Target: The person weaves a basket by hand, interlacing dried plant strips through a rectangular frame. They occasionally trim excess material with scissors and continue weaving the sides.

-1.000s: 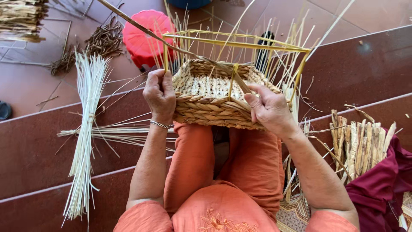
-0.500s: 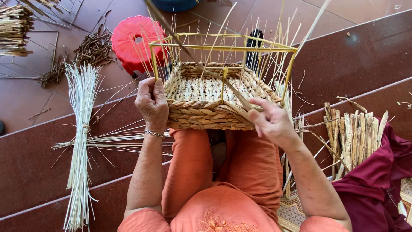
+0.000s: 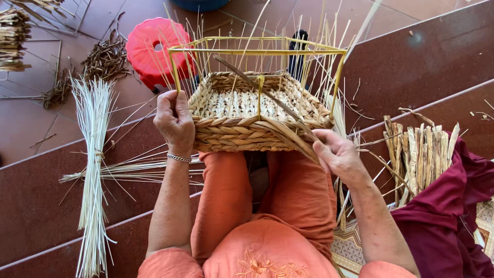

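A half-woven straw basket (image 3: 242, 131) on a yellow wire frame (image 3: 257, 51) rests on my orange-clad knees. Thin pale stakes stick up around its sides. My left hand (image 3: 175, 121) grips the basket's left corner at the frame's upright. My right hand (image 3: 337, 154) holds a flat brown weaving strand (image 3: 288, 134) at the basket's right front corner; the strand runs up and back across the basket's inside.
A bundle of thin pale reeds (image 3: 92, 164) lies on the dark red step at left. A red plastic stool (image 3: 152, 49) stands behind the basket. Dried flat strands (image 3: 417, 154) lie at right on a maroon cloth (image 3: 453, 206). Straw scraps (image 3: 103, 59) litter the floor.
The basket has turned and come closer to me. My right hand has slid to the right front corner, pulling the strand along the front wall. My left hand keeps its grip on the left corner.
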### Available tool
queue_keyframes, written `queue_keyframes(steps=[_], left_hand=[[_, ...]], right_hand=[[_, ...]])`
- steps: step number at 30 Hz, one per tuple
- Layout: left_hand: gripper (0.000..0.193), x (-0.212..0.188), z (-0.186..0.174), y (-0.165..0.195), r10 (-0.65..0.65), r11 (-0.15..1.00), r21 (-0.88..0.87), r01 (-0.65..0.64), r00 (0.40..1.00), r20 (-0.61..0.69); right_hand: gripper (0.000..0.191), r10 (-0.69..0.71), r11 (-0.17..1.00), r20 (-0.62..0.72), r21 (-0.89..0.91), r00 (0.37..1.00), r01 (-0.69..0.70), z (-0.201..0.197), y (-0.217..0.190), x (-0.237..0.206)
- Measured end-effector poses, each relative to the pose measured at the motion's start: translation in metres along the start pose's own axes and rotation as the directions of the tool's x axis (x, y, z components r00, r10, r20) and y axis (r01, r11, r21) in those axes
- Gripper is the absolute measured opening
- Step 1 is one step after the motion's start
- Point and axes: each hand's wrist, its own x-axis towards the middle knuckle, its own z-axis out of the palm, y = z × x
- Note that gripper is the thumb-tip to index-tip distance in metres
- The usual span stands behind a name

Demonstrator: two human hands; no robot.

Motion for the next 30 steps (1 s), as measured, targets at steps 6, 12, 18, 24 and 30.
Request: queue_keyframes(steps=[6,12,18,24,30], left_hand=[[0.013,0.001,0.001,-0.002,0.026,0.999,0.039,-0.027,1.0,0.005],[0.015,0.002,0.001,-0.005,-0.066,0.998,0.0,0.066,0.998,0.016],[0.016,0.001,-0.004,-0.006,-0.105,0.994,-0.001,0.105,0.991,0.078],[0.014,-0.003,-0.005,-0.028,-0.033,0.998,-0.059,0.038,0.995,0.094],[0.033,0.0,-0.011,-0.063,0.082,0.988,-0.138,-0.063,0.987,0.137]], right_hand=[[0.033,0.006,0.755,-0.446,0.589,0.895,0.288,-0.026,-0.004,-0.009],[0.048,0.05,0.396,-0.384,0.855,0.922,0.334,-0.038,0.032,-0.026],[0.027,0.127,0.692,-0.529,0.653,0.839,0.307,-0.064,0.055,-0.05],[0.02,0.235,0.958,-0.567,0.273,0.789,-0.089,-0.11,0.116,-0.109],[0.017,0.285,0.953,-0.689,0.28,0.666,-0.117,-0.134,0.164,-0.185]])
